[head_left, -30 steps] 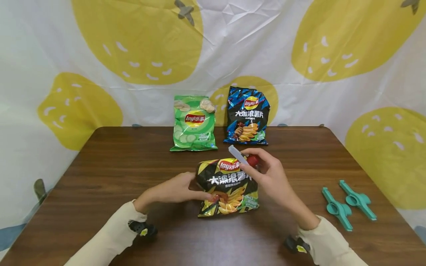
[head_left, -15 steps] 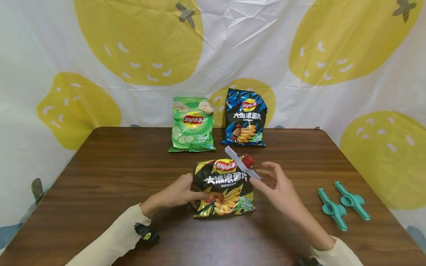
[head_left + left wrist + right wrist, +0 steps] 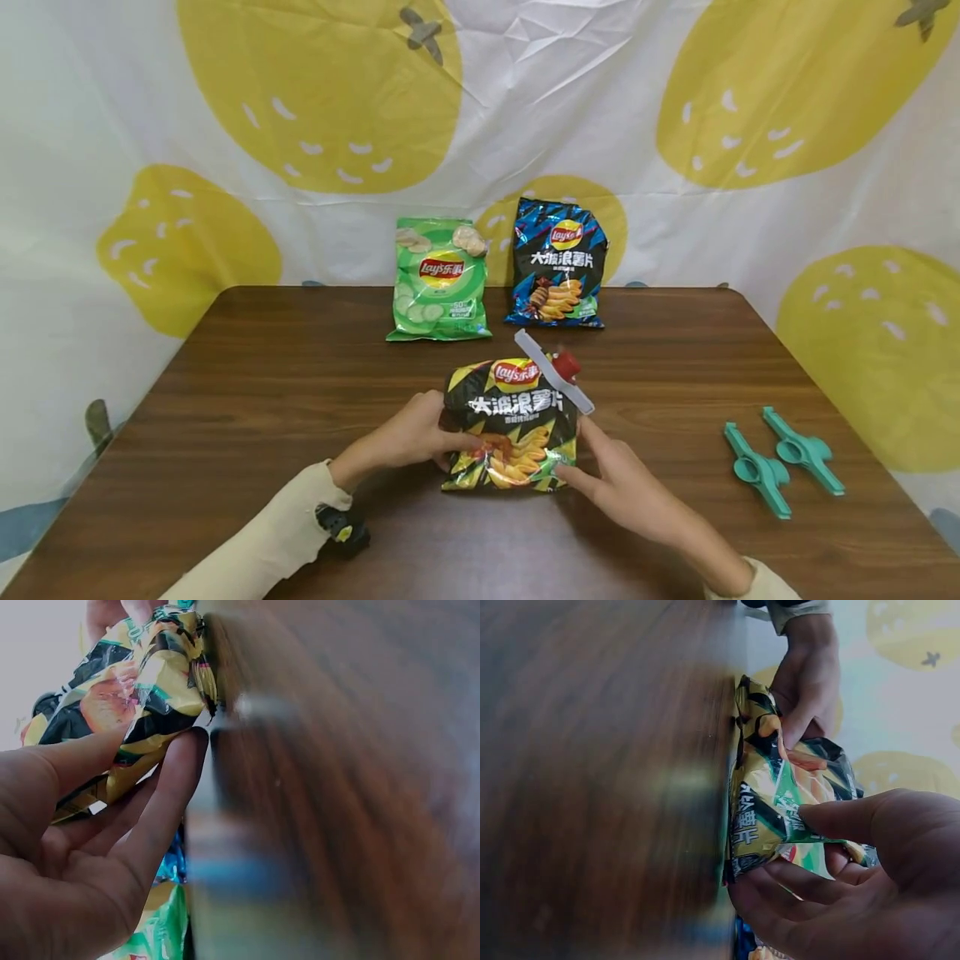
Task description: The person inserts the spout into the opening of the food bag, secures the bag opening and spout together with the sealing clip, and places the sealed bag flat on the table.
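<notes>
A black and yellow chip bag (image 3: 517,421) stands near the middle of the table. Across its top right corner sits a white bag clip with a red cap (image 3: 555,375), slanting down to the right. My left hand (image 3: 408,433) grips the bag's left side, thumb on the front and fingers behind, as the left wrist view also shows. On the lower right side, my right hand (image 3: 626,487) holds the bag between the thumb in front and the fingers behind it; the right wrist view shows this hand (image 3: 855,862) close up.
At the back of the table stand a green chip bag (image 3: 438,287) and a blue and black chip bag (image 3: 557,267). Two teal clips (image 3: 759,471) lie at the right. A lemon-print cloth (image 3: 480,100) hangs behind the table (image 3: 285,358).
My right hand has let go of the white clip, drawn back, and moved down to take hold of the bag's lower right side. The left hand keeps its grip.
</notes>
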Demonstrator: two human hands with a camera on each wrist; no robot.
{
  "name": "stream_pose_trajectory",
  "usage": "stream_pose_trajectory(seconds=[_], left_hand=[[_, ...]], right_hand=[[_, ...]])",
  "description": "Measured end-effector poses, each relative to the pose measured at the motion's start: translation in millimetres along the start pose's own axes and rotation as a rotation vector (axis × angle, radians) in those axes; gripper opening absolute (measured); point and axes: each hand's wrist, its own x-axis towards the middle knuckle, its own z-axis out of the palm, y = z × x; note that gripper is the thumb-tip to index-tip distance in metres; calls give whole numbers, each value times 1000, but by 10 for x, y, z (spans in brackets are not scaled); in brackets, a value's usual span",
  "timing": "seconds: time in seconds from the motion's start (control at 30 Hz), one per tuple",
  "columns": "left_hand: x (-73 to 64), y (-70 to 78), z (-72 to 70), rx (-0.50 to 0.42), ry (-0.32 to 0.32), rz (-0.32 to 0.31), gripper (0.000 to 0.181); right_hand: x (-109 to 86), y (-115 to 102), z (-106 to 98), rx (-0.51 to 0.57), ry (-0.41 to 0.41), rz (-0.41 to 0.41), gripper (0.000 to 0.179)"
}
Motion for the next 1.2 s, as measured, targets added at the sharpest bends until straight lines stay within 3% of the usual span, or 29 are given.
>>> stream_pose_trajectory(seconds=[0.2,0.43,0.53,0.7,0.87,1.0,1.2], left_hand=[[59,32,58,-28,41,-26,27],[278,180,145,75,225,64,23],[421,280,194,130,262,97,19],[738,439,274,158,246,128,11],[1134,534,360,135,227,125,32],[1395,586,468,104,196,88,47],[1694,586,666,109,142,22,52]], right_hand=[[0,47,-67,57,51,0,44],[52,89,-265,59,179,105,22],[78,132,-385,49,231,161,19],[122,213,-638,42,285,235,25],[166,326,-919,-48,332,271,31],[207,454,-1093,-96,353,327,34],[239,681,-1208,-145,375,417,37]])
